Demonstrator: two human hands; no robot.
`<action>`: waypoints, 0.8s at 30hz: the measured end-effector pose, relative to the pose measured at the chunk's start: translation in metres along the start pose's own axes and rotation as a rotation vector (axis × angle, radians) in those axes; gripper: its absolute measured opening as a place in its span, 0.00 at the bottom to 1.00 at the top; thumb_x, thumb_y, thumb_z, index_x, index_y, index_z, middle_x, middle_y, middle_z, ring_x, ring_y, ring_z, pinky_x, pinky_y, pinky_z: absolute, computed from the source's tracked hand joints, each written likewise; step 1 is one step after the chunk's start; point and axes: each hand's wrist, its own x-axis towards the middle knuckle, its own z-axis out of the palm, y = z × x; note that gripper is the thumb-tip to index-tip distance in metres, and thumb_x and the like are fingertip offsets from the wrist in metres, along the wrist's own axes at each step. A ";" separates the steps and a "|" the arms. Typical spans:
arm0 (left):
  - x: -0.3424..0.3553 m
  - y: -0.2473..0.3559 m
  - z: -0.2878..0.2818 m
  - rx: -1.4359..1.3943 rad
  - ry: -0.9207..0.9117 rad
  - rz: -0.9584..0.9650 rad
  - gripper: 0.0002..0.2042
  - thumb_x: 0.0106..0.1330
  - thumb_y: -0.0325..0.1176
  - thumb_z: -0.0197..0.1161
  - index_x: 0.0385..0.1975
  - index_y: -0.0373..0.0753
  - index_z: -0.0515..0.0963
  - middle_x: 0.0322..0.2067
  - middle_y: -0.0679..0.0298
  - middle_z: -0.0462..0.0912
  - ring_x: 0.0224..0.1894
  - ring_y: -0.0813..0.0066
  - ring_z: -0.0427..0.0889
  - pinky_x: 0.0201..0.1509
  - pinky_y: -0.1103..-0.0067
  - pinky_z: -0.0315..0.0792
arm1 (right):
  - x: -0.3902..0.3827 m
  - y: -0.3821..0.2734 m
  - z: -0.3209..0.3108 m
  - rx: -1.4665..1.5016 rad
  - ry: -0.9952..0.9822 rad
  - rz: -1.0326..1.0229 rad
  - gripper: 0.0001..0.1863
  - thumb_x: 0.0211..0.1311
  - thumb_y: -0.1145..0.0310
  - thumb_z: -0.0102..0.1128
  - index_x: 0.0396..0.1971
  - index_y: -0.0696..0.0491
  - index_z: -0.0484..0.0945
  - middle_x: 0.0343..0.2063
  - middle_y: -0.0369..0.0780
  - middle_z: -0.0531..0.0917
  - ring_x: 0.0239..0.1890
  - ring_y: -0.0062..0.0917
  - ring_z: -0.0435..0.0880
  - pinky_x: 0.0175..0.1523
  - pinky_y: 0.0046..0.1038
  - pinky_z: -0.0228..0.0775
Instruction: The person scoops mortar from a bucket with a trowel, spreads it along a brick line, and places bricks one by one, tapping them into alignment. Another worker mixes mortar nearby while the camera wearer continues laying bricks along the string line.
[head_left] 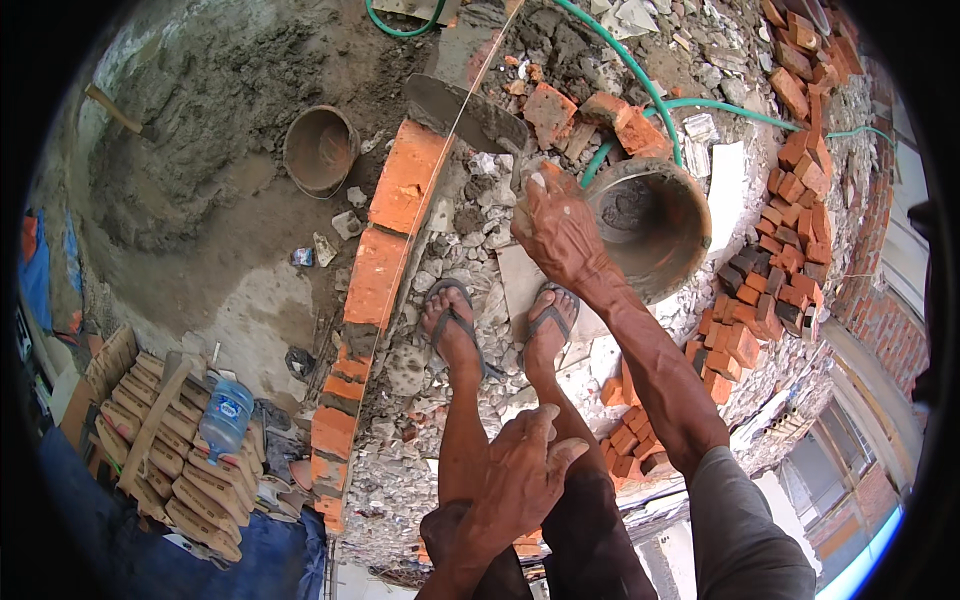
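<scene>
Closest up, the left hand (515,475) hangs over the person's legs, fingers loosely half-curled with the thumb sticking out, nothing in them. Past it are two feet in flip-flops (455,325) on rubble. The right hand (562,225) is further out, fingers closed up tight on a trowel (465,110); the handle's pretty much hidden in the fist. Its muddy blade sits across the far end of the low brick wall (405,185), right under a taut string (440,150). A mortar-smeared bucket (690,260) is just right of that hand. Beyond the wall's left edge there's a second bucket (320,150) beside heaped wet mortar (200,130).
</scene>
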 end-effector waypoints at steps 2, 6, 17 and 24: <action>-0.004 0.020 0.026 0.106 -0.105 0.019 0.26 0.67 0.44 0.62 0.51 0.24 0.70 0.34 0.43 0.79 0.41 0.46 0.81 0.44 0.61 0.76 | 0.015 0.011 0.004 -0.132 -0.056 -0.041 0.13 0.56 0.73 0.55 0.41 0.63 0.73 0.36 0.55 0.80 0.37 0.50 0.83 0.39 0.45 0.73; -0.007 0.033 0.085 0.162 -0.182 -0.047 0.25 0.65 0.45 0.64 0.48 0.25 0.71 0.38 0.43 0.78 0.42 0.46 0.81 0.43 0.59 0.76 | 0.014 0.018 0.024 -0.249 -0.111 -0.053 0.17 0.55 0.75 0.53 0.45 0.65 0.73 0.38 0.55 0.78 0.39 0.48 0.81 0.42 0.44 0.74; 0.033 -0.038 0.124 0.293 -0.031 -0.127 0.15 0.59 0.36 0.66 0.38 0.29 0.76 0.36 0.49 0.79 0.40 0.53 0.79 0.42 0.62 0.74 | 0.009 0.018 0.018 -0.201 0.020 0.010 0.20 0.55 0.73 0.54 0.48 0.63 0.71 0.38 0.52 0.78 0.40 0.49 0.81 0.43 0.45 0.74; 0.047 -0.046 0.122 0.249 -0.022 -0.185 0.15 0.59 0.35 0.66 0.38 0.30 0.74 0.37 0.47 0.79 0.42 0.51 0.80 0.42 0.62 0.77 | 0.001 0.026 0.015 -0.204 -0.034 -0.018 0.16 0.58 0.71 0.52 0.44 0.62 0.71 0.38 0.53 0.77 0.41 0.50 0.80 0.41 0.47 0.74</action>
